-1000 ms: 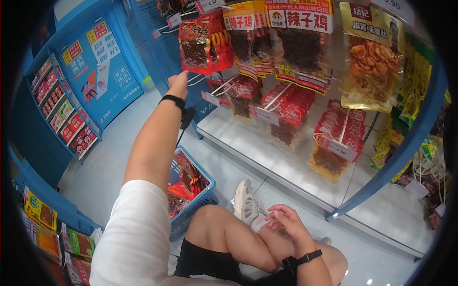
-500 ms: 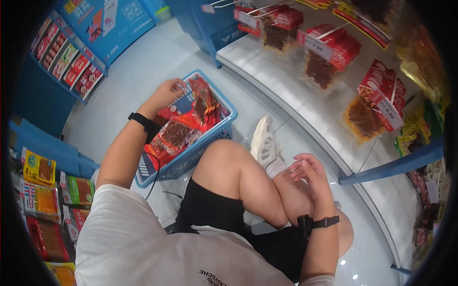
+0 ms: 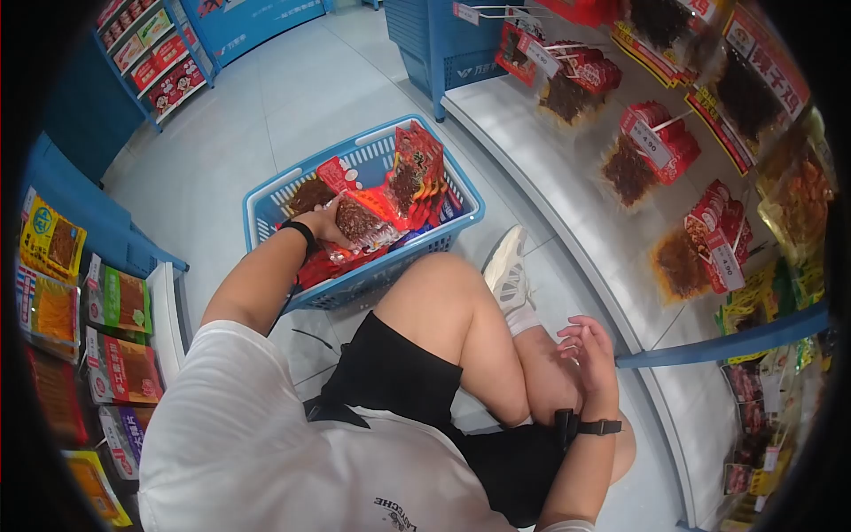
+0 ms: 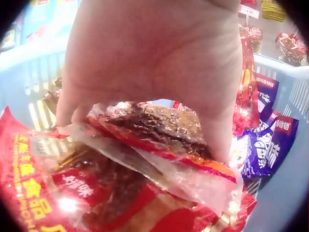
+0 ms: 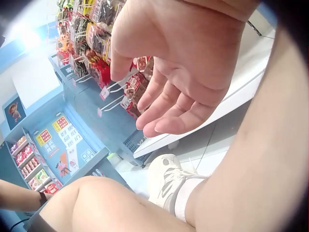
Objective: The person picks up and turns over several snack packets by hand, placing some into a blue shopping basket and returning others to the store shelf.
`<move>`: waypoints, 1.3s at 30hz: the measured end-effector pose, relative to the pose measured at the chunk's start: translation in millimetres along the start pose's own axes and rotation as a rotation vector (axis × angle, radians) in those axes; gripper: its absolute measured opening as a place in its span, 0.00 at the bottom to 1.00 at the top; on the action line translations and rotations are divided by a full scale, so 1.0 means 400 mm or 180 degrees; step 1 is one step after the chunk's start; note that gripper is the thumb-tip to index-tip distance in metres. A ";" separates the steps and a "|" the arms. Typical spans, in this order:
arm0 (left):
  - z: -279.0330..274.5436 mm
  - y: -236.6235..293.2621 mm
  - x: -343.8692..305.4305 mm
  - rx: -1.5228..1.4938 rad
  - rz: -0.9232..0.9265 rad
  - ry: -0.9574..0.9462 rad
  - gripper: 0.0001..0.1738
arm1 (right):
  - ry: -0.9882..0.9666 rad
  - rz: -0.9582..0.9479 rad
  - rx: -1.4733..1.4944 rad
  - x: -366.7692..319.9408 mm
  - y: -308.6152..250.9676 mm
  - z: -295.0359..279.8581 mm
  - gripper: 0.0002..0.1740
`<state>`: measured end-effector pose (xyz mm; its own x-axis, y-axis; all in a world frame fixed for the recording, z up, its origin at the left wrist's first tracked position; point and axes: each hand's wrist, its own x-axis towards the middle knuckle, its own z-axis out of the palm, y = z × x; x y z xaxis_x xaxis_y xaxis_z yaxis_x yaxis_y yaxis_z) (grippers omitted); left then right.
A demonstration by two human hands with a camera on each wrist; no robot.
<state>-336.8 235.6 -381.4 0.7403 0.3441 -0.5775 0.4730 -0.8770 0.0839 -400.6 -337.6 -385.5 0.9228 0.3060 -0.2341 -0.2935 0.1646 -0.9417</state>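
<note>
One blue basket (image 3: 448, 238) stands on the pale tiled floor (image 3: 213, 204) beside the seated person's bent knee (image 3: 434, 284), as I see it in the head view. Down inside it, the left hand (image 3: 321, 226) is on a packet (image 3: 363, 223) of glossy brown food that lies over other red wrapping. At the basket's far right end a bundle of red packets (image 3: 415, 182) leans upright. Well apart from all this, the right hand (image 3: 587, 350) is held near a bare shin (image 3: 545, 355), its fingers loosely bent with nothing in them. Snack bags (image 3: 683, 262) hang on hooks over a white shelf base (image 3: 523, 168) at the right. From the left wrist, the grip comes clear: thumb on one side, fingers on the other, pinching the packet (some fingertips are tucked out of sight). Red wrapping with yellow lettering fills the lower left corner, and purple packets (image 4: 270, 150) stand by the basket wall at the right. From the right wrist, the bare palm shows, thumb apart from the curved fingers; beyond are a white sneaker (image 5: 166, 179) and a blue panel with lettering (image 5: 55, 150).
</note>
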 end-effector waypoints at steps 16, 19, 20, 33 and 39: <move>-0.072 0.349 0.153 -0.1619 0.2211 0.1724 0.63 | -0.0099 0.0127 0.0012 -0.001 0.011 -0.003 0.19; -0.076 0.430 0.125 -0.1899 0.2181 0.1805 0.63 | -0.0095 0.0152 0.0071 -0.005 0.005 -0.002 0.19; -0.066 0.436 0.167 -0.1724 0.2025 0.1907 0.60 | -0.0128 0.0144 0.0025 -0.005 0.010 -0.007 0.18; -0.055 0.399 0.150 -0.1415 0.0859 0.2324 0.19 | -0.0360 0.0088 0.0024 -0.006 -0.006 0.001 0.17; -0.059 0.348 0.110 -0.1434 0.0766 0.2739 0.13 | -0.0438 0.0016 0.0036 -0.018 -0.006 -0.003 0.17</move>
<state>-227.1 136.5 -376.0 0.8498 0.4559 0.2647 0.2700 -0.8077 0.5242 -406.4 -341.4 -382.0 0.8786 0.4324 -0.2028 -0.3017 0.1731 -0.9376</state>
